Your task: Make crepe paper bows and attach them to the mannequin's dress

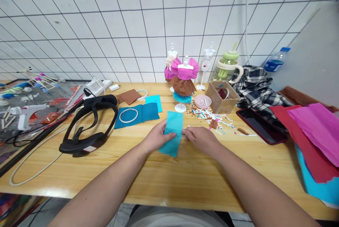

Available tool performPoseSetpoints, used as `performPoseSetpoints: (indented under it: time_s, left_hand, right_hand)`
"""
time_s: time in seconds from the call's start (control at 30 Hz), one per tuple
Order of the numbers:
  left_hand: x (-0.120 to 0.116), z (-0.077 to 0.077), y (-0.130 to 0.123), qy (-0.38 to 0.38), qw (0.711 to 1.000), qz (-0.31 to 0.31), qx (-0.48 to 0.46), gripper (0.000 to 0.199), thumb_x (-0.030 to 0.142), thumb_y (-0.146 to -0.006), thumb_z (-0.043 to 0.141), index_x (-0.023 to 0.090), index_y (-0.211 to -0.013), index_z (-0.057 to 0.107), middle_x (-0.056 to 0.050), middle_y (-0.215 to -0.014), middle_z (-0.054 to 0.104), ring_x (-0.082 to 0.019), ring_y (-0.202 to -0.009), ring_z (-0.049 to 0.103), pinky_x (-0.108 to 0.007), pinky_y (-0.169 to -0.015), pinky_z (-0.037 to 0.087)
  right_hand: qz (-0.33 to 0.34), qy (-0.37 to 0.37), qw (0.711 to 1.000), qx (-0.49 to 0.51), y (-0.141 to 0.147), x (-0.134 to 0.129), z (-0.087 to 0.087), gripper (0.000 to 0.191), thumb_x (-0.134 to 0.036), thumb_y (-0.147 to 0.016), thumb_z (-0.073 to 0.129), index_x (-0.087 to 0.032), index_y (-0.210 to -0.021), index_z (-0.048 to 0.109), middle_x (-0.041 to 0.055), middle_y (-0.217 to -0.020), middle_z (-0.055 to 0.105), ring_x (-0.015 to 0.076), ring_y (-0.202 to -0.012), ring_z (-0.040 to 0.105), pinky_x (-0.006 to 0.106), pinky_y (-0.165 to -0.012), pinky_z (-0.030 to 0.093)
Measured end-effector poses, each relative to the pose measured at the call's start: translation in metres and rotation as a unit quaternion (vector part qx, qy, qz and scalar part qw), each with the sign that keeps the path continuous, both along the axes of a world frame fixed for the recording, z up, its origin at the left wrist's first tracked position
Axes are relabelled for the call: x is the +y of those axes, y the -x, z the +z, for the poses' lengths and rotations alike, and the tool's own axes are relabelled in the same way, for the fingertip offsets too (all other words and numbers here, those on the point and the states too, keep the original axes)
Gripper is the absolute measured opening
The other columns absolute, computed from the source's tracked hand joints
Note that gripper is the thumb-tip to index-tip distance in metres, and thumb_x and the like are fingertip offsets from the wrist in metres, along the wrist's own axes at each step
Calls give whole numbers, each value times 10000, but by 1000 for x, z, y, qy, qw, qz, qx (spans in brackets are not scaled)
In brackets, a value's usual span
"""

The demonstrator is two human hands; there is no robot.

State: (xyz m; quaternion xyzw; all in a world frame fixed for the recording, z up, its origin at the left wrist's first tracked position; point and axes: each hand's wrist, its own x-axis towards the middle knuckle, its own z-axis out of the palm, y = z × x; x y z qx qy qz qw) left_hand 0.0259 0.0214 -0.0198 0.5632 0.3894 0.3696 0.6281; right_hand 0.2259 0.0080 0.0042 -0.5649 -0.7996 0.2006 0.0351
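A turquoise sheet of crepe paper (172,121), long and narrow, stands out from my left hand (158,136), which grips it with the thumb across its front. My right hand (202,138) is closed at the paper's right edge, fingers pinched round a thin, dark metal tool (183,134) whose tip touches the paper; its kind is too small to make out. Beyond the paper stands a small white dress form (180,107) wearing a pink top (184,71), a brown ruffled skirt (184,86) and a blue frill beneath.
Folded blue paper (148,111) with a tape ring (128,115) lies to the left, beside a black headset strap (88,142). Paper scraps (212,115), a pink bowl (202,102), a cardboard box (223,100) and a phone (261,126) are on the right, with coloured sheets (304,135) at the edge.
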Motion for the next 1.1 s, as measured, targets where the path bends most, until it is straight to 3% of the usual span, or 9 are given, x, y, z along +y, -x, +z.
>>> performPoseSetpoints:
  time_s: [0.5,1.1]
  left_hand:
    - [-2,4,-3,-15,999,7,28,535,265,-675,772,147,-1147,548,-86,-1084,698,-246,-977,658,-362,-853,517]
    - [-5,3,-4,-24,999,11,34,536,252,-680,748,157,-1165,541,-70,-1069,692,-224,-923,660,-344,-820,516]
  right_hand:
    - [-3,7,998,58,1,-2,-2,509,-454,-997,208,-218,-757,589,23,-813,684,162,-780,606,260,-635,300]
    - [7,4,1000,8,4,-4,4,480,-475,-998,234,-242,-897,642,26,-888,709,181,-813,625,274,-607,283]
